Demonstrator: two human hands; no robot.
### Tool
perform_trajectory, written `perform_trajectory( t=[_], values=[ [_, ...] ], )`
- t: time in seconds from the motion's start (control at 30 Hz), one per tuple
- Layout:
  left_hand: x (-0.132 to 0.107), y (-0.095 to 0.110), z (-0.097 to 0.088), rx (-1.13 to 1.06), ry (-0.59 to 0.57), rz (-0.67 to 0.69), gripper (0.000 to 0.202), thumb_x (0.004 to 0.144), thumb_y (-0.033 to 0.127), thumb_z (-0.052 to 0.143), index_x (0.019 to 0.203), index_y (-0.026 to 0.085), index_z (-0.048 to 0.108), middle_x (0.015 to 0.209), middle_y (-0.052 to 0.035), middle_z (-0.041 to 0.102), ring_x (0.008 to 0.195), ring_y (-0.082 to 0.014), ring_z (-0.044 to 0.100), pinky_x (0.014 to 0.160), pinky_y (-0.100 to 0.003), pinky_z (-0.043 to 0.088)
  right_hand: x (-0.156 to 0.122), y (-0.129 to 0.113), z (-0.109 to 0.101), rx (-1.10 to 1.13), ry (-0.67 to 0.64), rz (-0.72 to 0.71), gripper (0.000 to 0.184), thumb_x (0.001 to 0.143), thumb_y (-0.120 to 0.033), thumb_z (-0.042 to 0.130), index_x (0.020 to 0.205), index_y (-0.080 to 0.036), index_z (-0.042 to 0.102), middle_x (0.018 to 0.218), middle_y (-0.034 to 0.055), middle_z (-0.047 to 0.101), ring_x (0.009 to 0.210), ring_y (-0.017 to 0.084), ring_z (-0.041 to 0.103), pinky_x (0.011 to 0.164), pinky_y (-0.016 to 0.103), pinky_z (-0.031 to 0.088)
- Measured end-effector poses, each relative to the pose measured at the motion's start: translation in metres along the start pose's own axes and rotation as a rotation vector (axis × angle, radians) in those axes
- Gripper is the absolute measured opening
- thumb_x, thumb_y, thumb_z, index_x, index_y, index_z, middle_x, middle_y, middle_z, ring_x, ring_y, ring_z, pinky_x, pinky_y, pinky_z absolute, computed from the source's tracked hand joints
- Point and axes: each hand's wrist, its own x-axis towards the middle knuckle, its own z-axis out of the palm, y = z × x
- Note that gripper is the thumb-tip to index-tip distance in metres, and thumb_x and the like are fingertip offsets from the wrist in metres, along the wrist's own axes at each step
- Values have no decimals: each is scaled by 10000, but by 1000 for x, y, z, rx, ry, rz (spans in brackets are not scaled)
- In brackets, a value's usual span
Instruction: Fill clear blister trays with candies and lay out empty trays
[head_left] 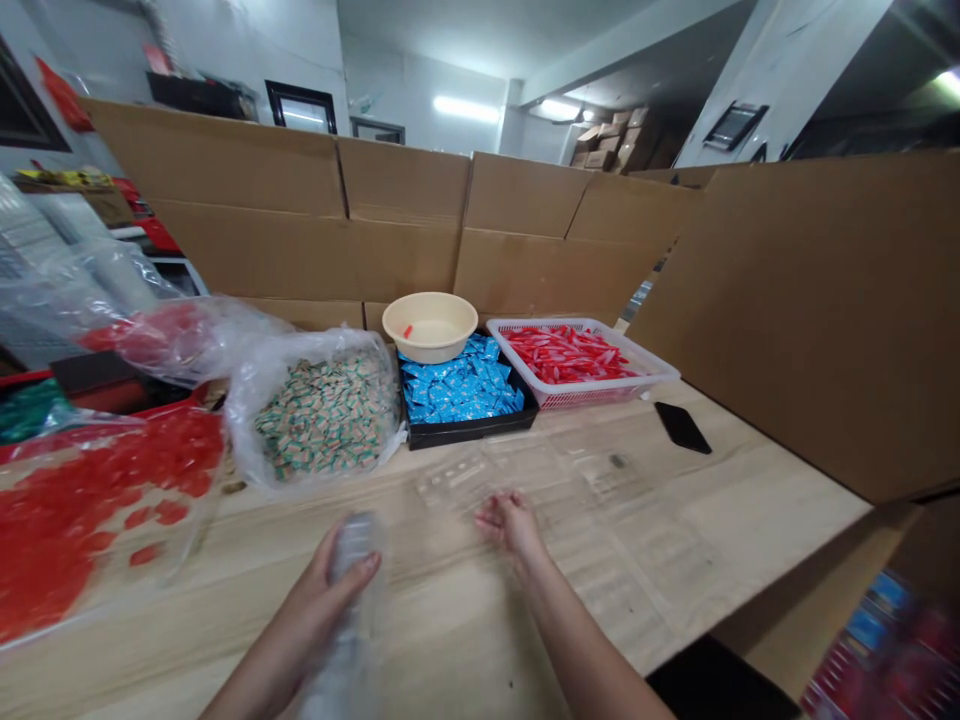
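Note:
My left hand [330, 590] is closed around a stack of clear plastic trays [349, 640], held upright at the lower middle and blurred by motion. Further right, my right hand [511, 525] has its fingers curled at the near edge of a single clear plastic tray [456, 480], seeming to pinch it; motion smears the fingertips. More see-through trays [652, 550] lie flat side by side on the wooden table, to the right of that hand.
Behind my hands stand a bag of small green-and-tan packets [330, 410], a black tray [472, 432] of blue sachets, a cream basin [431, 345] and a white basket [592, 395] of red pieces. Red discs [60, 520] lie left, a phone [682, 427] right. Cardboard walls [405, 250] enclose the table.

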Motion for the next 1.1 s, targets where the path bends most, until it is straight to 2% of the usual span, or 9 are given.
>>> perform_trajectory(
  t=[0.13,0.2,0.3,0.43,0.6,0.7,0.9,0.97,1.1],
  values=[
    [-6,-19,26,87,50,86,917,572,571,558,1305,135,218,1260,-108,365,1157,-249,350,978,-320,259,-52,13,12,-133,-46,108,582,507,-488,673,821,-150,318,614,-35,463,448,145,507,352,243,389],
    [-7,-32,40,98,-10,178,961,540,538,590,1293,68,223,1228,-151,386,1127,-265,379,947,-322,297,-81,16,28,-131,-399,100,544,598,-512,632,851,-142,323,650,-23,473,490,115,507,400,227,403],
    [-6,-47,58,73,-139,267,959,562,517,577,1292,33,186,1200,-177,402,1082,-254,419,937,-342,301,-99,17,43,43,-605,105,510,590,-395,695,748,-133,287,593,-52,417,462,31,422,415,142,330],
    [-3,-53,67,12,-218,270,981,591,539,566,1305,37,119,1116,-169,457,961,-229,491,882,-343,337,-96,13,39,186,-620,134,446,630,-329,680,746,-133,297,603,-47,419,487,27,421,452,151,357],
    [-2,-47,74,288,-225,426,969,636,515,558,1335,26,99,1160,-173,364,1063,-230,384,939,-347,274,-112,-4,37,-440,-446,-27,526,626,-605,532,684,-106,376,497,-21,429,373,64,422,334,162,317],
    [-4,-35,68,336,-214,458,901,664,490,532,1341,48,134,1194,-157,340,1109,-216,350,976,-337,242,-120,-14,32,-541,-406,-101,552,655,-657,435,679,-106,396,425,-29,392,320,63,372,295,160,264],
    [-5,-25,13,191,162,230,869,630,588,494,1335,188,180,1319,-78,280,1219,-241,257,1018,-393,182,-108,-11,-19,-171,-63,-144,555,589,-627,560,700,-129,342,596,-34,432,330,66,394,298,180,242],
    [-6,-27,14,271,143,260,883,599,550,533,1319,139,228,1292,-111,311,1200,-253,283,1010,-392,198,-108,-4,-15,-108,-149,-113,510,647,-589,549,753,-124,368,666,-13,447,415,81,455,362,205,326],
    [-8,-31,53,356,-79,355,886,584,446,541,1304,30,235,1211,-165,370,1131,-231,357,984,-344,245,-111,11,22,-103,-517,-65,416,684,-442,609,711,-85,395,612,4,438,538,52,435,509,185,346]
  ],
)
